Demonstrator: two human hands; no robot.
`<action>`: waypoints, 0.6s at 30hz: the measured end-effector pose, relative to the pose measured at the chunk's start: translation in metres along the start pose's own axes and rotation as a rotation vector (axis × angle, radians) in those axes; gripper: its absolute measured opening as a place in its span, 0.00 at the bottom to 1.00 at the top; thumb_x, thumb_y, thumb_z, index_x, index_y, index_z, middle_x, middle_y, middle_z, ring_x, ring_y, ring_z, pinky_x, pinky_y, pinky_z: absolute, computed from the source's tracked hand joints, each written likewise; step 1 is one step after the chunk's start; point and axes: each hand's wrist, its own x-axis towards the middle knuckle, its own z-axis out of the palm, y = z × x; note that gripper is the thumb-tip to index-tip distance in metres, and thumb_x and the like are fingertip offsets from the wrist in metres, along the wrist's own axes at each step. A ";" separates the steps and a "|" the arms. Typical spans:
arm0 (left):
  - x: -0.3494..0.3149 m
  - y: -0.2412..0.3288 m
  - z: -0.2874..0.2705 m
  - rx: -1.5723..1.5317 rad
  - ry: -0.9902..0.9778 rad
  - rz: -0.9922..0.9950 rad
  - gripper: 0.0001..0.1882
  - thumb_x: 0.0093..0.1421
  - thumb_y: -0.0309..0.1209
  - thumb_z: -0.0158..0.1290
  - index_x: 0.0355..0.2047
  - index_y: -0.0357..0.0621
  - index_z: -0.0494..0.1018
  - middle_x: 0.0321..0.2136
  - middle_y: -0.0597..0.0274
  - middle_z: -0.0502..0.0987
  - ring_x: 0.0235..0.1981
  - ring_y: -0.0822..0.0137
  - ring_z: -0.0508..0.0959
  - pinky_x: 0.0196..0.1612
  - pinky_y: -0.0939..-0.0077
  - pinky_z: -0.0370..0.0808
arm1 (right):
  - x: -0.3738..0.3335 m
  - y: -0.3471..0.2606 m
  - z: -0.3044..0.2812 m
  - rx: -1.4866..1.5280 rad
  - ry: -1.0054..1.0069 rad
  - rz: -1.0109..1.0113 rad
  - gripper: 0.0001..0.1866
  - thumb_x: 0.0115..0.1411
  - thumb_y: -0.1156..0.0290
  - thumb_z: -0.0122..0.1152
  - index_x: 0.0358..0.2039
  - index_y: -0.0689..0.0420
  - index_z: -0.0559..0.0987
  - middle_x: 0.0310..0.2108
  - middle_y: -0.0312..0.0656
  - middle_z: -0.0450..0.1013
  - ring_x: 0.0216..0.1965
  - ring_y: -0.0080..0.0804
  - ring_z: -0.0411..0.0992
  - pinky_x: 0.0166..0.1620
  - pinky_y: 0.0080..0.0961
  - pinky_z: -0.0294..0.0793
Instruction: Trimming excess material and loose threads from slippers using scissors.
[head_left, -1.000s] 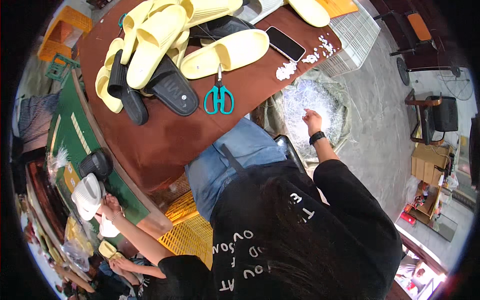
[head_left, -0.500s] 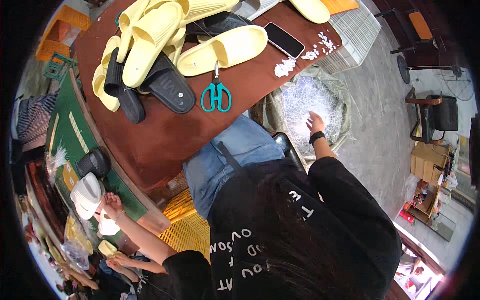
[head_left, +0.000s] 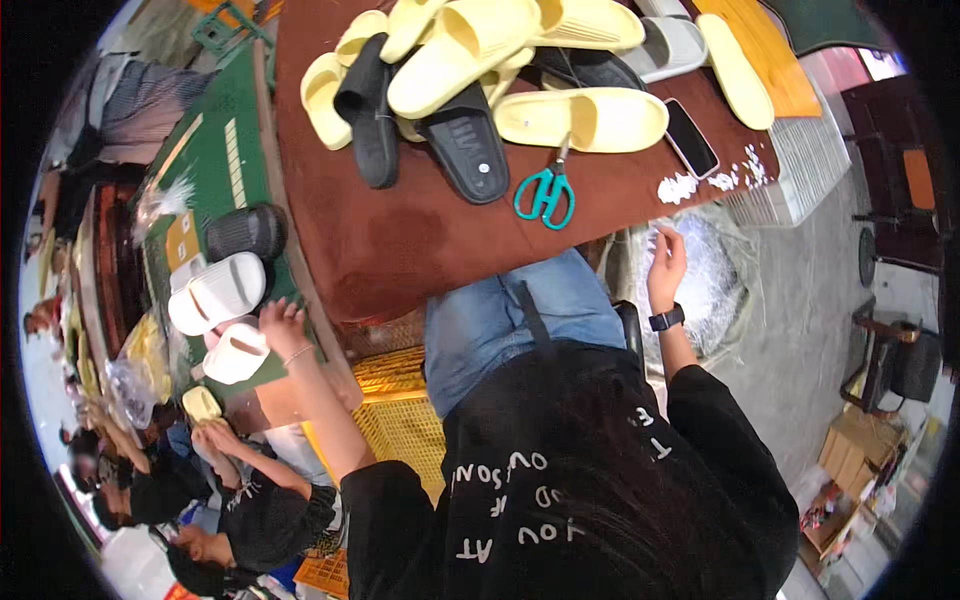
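My left hand [head_left: 285,328] is over the edge of the green conveyor belt [head_left: 205,130], its fingers apart and nothing in them. Beside it on the belt are a white slipper [head_left: 238,352] and another white slide [head_left: 217,293], with a black slipper [head_left: 246,233] further along. Near the front edge of the brown table, my right hand [head_left: 668,262], a dark watch at its wrist, hangs over a sack of clear plastic scraps [head_left: 712,290]. Its fingers are loosely stretched, holding nothing. Teal-handled scissors [head_left: 545,195] lie on the table [head_left: 380,250] near the yellow slides [head_left: 590,120].
Black slides [head_left: 465,150], a grey slide [head_left: 672,48], a phone [head_left: 691,138] and white trimmings [head_left: 678,188] are on the table. Under it stands a yellow crate [head_left: 405,430]. At lower left a co-worker holds a small yellow slipper [head_left: 202,403] by the belt.
The whole view has swung, so the table sits further right in it. My left hand has drawn slightly away from the white slides; my right hand has come up nearer the table edge.
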 end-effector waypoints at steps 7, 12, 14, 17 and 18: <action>-0.117 -0.022 0.191 0.340 -0.396 0.315 0.18 0.60 0.29 0.52 0.49 0.38 0.65 0.33 0.61 0.73 0.26 0.73 0.75 0.21 0.84 0.72 | 0.007 -0.103 0.112 -0.261 -0.473 -0.572 0.12 0.54 0.73 0.59 0.40 0.58 0.75 0.42 0.47 0.70 0.46 0.48 0.66 0.49 0.37 0.66; -0.087 -0.037 0.273 0.824 -0.240 0.730 0.47 0.45 0.52 0.64 0.56 0.32 0.60 0.51 0.42 0.64 0.52 0.47 0.65 0.56 0.59 0.63 | 0.003 -0.094 0.116 -0.444 -0.401 -0.565 0.06 0.51 0.74 0.61 0.29 0.59 0.74 0.39 0.47 0.68 0.43 0.48 0.64 0.47 0.39 0.64; -0.082 -0.038 0.282 0.963 -0.367 0.694 0.53 0.39 0.54 0.66 0.59 0.36 0.57 0.51 0.42 0.64 0.53 0.44 0.63 0.57 0.57 0.62 | -0.001 -0.085 0.110 -0.398 -0.296 -0.520 0.10 0.50 0.75 0.63 0.33 0.60 0.74 0.42 0.49 0.66 0.47 0.50 0.62 0.50 0.40 0.63; -0.079 -0.038 0.285 1.073 -0.323 0.613 0.51 0.38 0.49 0.66 0.60 0.41 0.57 0.52 0.43 0.63 0.53 0.45 0.63 0.58 0.58 0.61 | -0.005 -0.079 0.094 -0.389 -0.190 -0.445 0.22 0.50 0.73 0.65 0.45 0.62 0.69 0.49 0.54 0.61 0.51 0.52 0.61 0.54 0.38 0.61; -0.078 -0.038 0.285 1.070 -0.321 0.610 0.51 0.38 0.49 0.66 0.60 0.41 0.57 0.52 0.43 0.63 0.53 0.45 0.63 0.58 0.58 0.61 | -0.003 -0.076 0.091 -0.351 -0.170 -0.355 0.24 0.49 0.73 0.66 0.46 0.62 0.69 0.47 0.53 0.64 0.49 0.50 0.64 0.52 0.37 0.64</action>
